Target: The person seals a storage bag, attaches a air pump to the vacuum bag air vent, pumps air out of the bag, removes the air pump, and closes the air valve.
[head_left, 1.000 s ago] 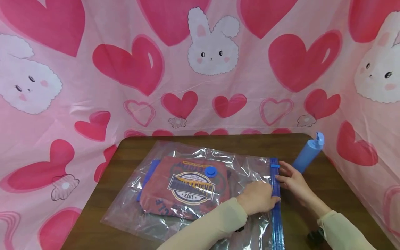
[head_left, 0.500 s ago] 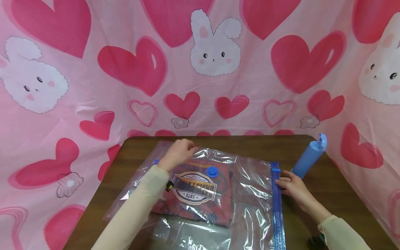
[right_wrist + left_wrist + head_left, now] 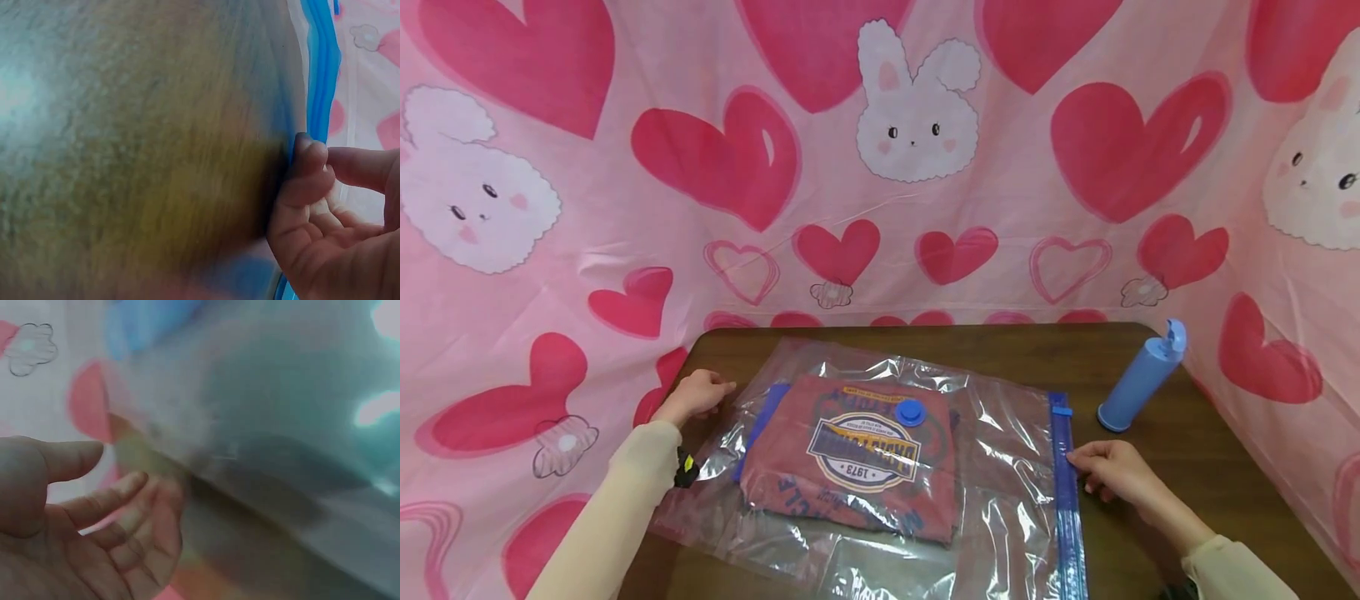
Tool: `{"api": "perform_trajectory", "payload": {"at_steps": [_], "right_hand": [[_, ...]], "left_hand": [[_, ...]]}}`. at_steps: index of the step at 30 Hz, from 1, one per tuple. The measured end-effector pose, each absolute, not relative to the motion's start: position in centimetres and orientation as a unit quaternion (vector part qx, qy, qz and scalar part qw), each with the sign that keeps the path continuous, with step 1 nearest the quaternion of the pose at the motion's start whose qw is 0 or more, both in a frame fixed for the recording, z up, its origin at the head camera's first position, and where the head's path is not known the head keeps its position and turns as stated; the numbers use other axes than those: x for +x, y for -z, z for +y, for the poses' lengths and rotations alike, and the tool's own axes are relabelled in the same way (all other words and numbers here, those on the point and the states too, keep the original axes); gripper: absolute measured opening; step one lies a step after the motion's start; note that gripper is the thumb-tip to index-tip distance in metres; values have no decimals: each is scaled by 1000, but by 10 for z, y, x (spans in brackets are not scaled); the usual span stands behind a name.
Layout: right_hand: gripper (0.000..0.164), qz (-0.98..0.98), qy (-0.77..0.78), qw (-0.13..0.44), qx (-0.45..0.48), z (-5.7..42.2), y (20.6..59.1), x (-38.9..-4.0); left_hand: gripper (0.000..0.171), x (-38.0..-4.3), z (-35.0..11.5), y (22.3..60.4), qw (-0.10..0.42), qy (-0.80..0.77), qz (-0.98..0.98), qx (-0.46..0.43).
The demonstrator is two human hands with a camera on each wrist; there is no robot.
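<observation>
A clear vacuum storage bag [image 3: 1000, 475] lies flat on the table. Inside it is a folded red garment [image 3: 775, 467] with a printed badge, and blue cloth [image 3: 767, 412] shows at its left side. A round blue valve [image 3: 911, 412] sits on the bag above the garment. Along the bag's right edge runs a blue zip strip [image 3: 1067, 500] with a slider [image 3: 1062, 411] near its far end. My right hand [image 3: 1116, 475] pinches that edge between thumb and fingers. Beside the bag's left edge, my left hand [image 3: 696, 396] is relaxed, with nothing between thumb and fingers.
A blue hand pump [image 3: 1138, 383] stands on the brown table [image 3: 1000, 342], to the right of the bag's far corner. Pink cloth [image 3: 842, 200] with hearts and rabbits hangs behind and beside the table.
My left hand has left the zip strip and swept leftward over the garment to the bag's left side. My right hand has slid slightly nearer along the zip edge.
</observation>
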State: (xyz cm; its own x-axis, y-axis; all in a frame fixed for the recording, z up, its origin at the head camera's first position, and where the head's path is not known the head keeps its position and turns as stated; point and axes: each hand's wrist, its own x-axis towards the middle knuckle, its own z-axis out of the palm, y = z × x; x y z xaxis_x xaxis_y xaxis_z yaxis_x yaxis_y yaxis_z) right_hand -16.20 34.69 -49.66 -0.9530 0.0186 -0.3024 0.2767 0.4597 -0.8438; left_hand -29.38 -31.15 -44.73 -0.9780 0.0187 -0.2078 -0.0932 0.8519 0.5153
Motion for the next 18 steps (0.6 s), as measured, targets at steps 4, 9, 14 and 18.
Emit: {"api": "perform_trajectory", "payload": {"at_steps": [4,9,14,18], "right_hand": [[23,855,498,117,92,346,496,-159],[21,861,488,109,96,346,498,-161],[21,868,476,102,93,348,499,-171],[24,882,456,89,81,350,497,-185]], "left_hand": [[29,-288,-316,467,106,-348,931,-40],[28,-287,-313,472,130,-411,901,-44],[26,-286,-313,472,147,-424,893,-38],[26,-287,-314,474,148,-428,891,-44]]}}
